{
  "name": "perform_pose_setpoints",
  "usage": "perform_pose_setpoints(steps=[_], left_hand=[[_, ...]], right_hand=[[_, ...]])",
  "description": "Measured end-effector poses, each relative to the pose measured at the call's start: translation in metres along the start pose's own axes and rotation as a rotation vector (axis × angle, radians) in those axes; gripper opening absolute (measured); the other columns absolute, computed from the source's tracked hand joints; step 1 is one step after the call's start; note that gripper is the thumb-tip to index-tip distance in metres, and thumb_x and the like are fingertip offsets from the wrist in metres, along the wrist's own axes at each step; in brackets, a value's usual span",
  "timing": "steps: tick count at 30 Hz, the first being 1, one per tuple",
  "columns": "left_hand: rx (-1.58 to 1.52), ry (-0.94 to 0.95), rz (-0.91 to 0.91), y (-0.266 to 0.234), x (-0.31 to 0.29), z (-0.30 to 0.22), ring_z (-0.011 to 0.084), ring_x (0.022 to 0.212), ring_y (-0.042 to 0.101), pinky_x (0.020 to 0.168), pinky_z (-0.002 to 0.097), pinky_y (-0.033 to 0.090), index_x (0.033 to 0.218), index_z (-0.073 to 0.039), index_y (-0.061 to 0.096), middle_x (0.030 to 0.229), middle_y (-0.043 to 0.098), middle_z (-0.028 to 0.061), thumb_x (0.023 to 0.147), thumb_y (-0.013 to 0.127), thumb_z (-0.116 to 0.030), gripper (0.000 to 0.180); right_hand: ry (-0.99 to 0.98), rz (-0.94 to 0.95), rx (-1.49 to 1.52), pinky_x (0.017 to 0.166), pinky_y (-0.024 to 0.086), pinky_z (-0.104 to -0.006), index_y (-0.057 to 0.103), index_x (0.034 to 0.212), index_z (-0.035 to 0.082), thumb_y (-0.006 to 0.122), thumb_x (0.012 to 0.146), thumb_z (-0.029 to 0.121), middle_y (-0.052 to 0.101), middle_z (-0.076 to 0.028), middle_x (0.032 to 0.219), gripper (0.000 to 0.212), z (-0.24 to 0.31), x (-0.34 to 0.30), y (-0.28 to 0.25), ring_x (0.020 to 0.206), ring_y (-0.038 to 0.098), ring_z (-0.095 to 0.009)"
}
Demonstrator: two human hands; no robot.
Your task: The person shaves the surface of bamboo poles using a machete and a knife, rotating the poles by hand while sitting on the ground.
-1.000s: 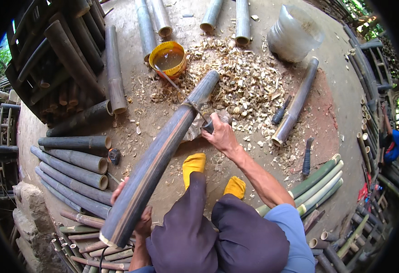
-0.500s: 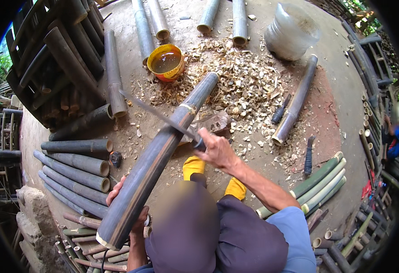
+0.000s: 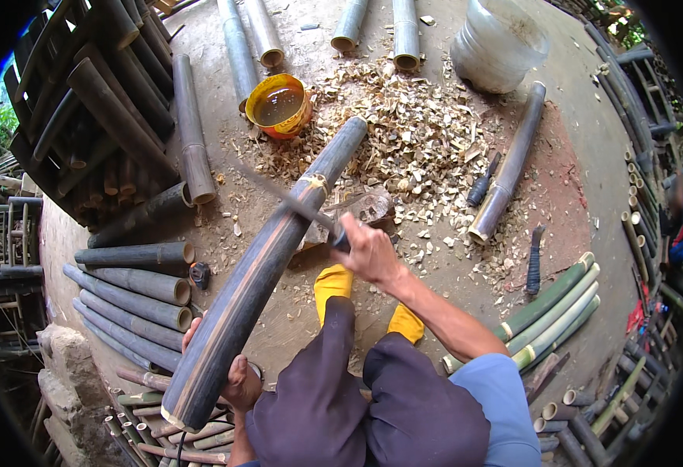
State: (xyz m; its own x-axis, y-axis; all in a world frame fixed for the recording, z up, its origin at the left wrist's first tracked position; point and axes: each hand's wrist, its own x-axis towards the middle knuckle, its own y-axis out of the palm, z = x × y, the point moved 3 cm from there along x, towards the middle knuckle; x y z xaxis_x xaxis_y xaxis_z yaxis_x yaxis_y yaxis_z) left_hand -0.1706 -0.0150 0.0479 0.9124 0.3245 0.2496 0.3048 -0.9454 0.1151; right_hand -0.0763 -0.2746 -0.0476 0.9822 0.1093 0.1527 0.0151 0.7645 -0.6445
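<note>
A dark bamboo pole (image 3: 257, 282) slants across the middle, its near end at my lower left and its far end over the wood chips. Around its near part my left hand (image 3: 240, 381) is closed, fingers on one side and thumb on the other. My right hand (image 3: 371, 253) is shut on the dark handle of a long knife (image 3: 301, 208). The blade crosses the pole just below a pale, trimmed node ring and is blurred toward its tip. Beneath the pole shows a wooden block (image 3: 372, 205); the pole hides part of it.
Wood chips (image 3: 403, 132) are heaped ahead, beside a yellow bowl of liquid (image 3: 279, 107) and a translucent plastic container (image 3: 497, 47). Two dark-handled tools (image 3: 534, 261) lie at right. Bamboo lengths (image 3: 127, 282) lie left, near a tape measure (image 3: 200, 274); green ones (image 3: 551, 311) lie right.
The knife and my right hand have shifted only slightly along the pole. The pole's near end is a little lower and further left, and the view has moved a bit.
</note>
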Motion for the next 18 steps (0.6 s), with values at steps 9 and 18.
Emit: perform_pose_setpoints(steps=[9,18], left_hand=[[0.061,-0.022,-0.047,0.010,0.015,-0.013,0.0296,0.128,0.033,0.109,0.0452,0.023,0.136,-0.004,0.026,0.135,0.035,0.0131,0.069,0.068,-0.021,0.081],[-0.166,0.279,0.132,0.047,0.136,-0.056,0.0376,0.125,0.040,0.110,0.0484,0.021,0.128,0.005,0.040,0.129,0.045,0.0191,0.079,0.056,-0.037,0.066]], right_hand=[[0.128,-0.090,-0.016,0.055,0.051,-0.0456,0.042,0.099,0.001,0.063,0.080,0.019,0.060,-0.022,0.076,0.034,0.003,-0.012,-0.002,0.065,0.062,-0.040],[0.440,-0.348,-0.166,0.078,0.046,-0.0455,0.044,0.112,-0.003,0.069,0.072,0.016,0.056,-0.022,0.094,0.051,-0.065,-0.122,0.035,0.089,0.055,-0.039]])
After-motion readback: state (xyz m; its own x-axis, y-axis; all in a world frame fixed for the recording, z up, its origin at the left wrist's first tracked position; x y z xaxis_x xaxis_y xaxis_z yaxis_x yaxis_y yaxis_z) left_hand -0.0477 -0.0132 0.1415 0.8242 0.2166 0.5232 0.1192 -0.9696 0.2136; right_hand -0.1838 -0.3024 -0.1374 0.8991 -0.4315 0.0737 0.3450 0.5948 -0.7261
